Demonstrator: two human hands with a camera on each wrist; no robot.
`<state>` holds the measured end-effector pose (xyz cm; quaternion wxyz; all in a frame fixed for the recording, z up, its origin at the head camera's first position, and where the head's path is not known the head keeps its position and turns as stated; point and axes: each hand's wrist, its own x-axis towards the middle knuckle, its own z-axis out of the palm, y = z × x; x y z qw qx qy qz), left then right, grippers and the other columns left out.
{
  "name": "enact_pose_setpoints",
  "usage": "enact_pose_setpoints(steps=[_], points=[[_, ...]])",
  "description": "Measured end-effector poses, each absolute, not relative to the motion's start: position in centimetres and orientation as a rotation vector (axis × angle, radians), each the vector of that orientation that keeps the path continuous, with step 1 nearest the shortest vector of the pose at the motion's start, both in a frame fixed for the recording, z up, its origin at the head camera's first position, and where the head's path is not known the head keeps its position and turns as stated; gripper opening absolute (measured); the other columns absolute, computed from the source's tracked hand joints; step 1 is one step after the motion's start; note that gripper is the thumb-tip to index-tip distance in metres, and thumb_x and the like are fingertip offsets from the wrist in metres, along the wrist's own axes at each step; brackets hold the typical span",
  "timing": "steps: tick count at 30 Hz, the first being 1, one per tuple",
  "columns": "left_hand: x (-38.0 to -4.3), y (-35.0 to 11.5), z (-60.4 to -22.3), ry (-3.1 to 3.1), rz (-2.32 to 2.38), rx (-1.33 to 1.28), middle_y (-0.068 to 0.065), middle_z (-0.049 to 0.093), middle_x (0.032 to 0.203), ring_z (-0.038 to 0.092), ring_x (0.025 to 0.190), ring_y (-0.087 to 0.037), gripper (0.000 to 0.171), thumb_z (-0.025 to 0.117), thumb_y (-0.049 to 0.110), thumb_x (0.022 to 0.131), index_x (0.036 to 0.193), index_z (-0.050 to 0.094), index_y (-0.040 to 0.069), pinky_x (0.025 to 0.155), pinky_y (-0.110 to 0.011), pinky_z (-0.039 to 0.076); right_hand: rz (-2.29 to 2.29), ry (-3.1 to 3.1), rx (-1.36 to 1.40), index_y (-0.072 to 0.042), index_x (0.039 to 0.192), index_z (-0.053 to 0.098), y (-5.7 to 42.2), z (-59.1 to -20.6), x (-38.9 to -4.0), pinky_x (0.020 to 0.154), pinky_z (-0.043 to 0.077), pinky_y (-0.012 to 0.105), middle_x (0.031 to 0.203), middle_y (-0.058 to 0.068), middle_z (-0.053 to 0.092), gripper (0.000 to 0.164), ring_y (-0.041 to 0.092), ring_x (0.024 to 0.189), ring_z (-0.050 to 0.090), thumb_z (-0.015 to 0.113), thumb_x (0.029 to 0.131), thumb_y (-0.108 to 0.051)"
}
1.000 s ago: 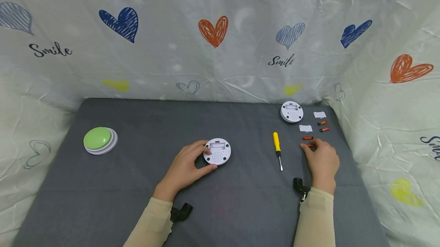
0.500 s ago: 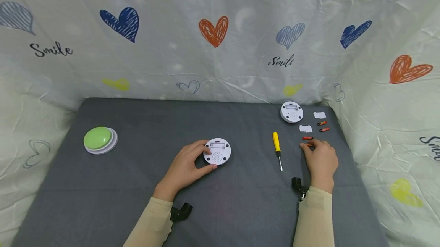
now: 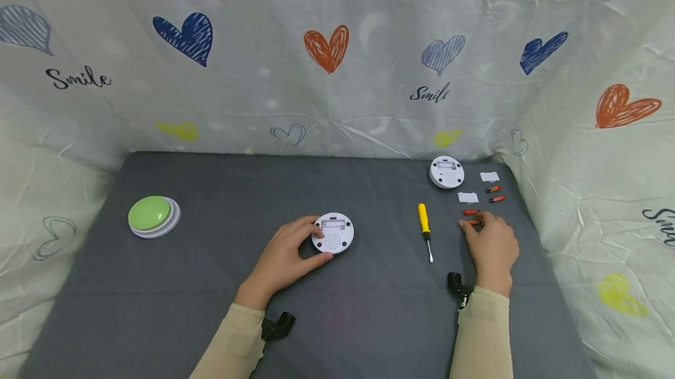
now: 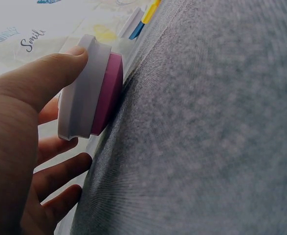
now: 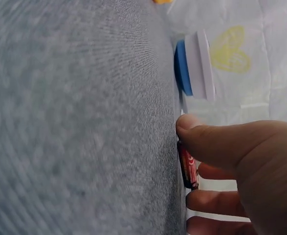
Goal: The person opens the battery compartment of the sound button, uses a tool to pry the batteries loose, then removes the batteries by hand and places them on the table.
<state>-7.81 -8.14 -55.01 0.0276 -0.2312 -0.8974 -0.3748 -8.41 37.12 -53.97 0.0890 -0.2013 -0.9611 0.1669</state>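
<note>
In the head view my left hand (image 3: 285, 256) grips the rim of a round white push-button device (image 3: 337, 242), its open battery compartment facing up. From the left wrist, its pink button (image 4: 110, 90) shows underneath, turned toward the cloth. My right hand (image 3: 491, 245) pinches a small red-and-black battery (image 5: 187, 165) low at the table, thumb on the near side, partly covering it. Just beyond the fingers lies another battery (image 3: 471, 212), with two more farther back, one of them this orange-red battery (image 3: 493, 189).
A yellow-handled screwdriver (image 3: 424, 224) lies between the hands. Behind it stands a second white device (image 3: 446, 172), blue underneath, compartment up. Two white battery covers, a nearer cover (image 3: 467, 197) and a farther cover (image 3: 489, 177), lie right. A green-topped button (image 3: 150, 214) sits left on grey cloth (image 3: 211, 191).
My right hand has shifted very slightly left, staying at the same battery. The left hand and its device keep their place.
</note>
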Motion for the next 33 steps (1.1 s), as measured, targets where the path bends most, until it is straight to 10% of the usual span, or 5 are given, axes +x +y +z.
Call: enact_pose_setpoints(steps=[16,33], points=[[-7.7,-8.6,-54.9,-2.775,-1.118,-0.713,-0.003,0.062,0.154,0.060,0.139,-0.029,0.042,0.093,0.044,0.089,0.118,0.070,0.023,0.116,-0.056,0.047,0.988,-2.599,0.016,-0.002,0.137,0.073,28.1,-48.9,-9.6,0.104,0.051,0.062,0.136,0.020,0.068,0.049,0.042,0.124,0.063,0.086,0.099,-0.029],[-7.4,-8.3,-54.3,-2.764,-1.061,-0.738,-0.006,0.063,0.151,0.065,0.132,-0.029,0.040,0.092,0.045,0.091,0.118,0.070,0.023,0.110,-0.056,0.052,0.985,-2.968,0.709,-0.007,0.166,0.047,16.3,-50.9,-7.8,0.113,0.051,0.056,0.160,0.015,0.055,0.103,0.035,0.145,0.056,0.101,0.082,-0.034]])
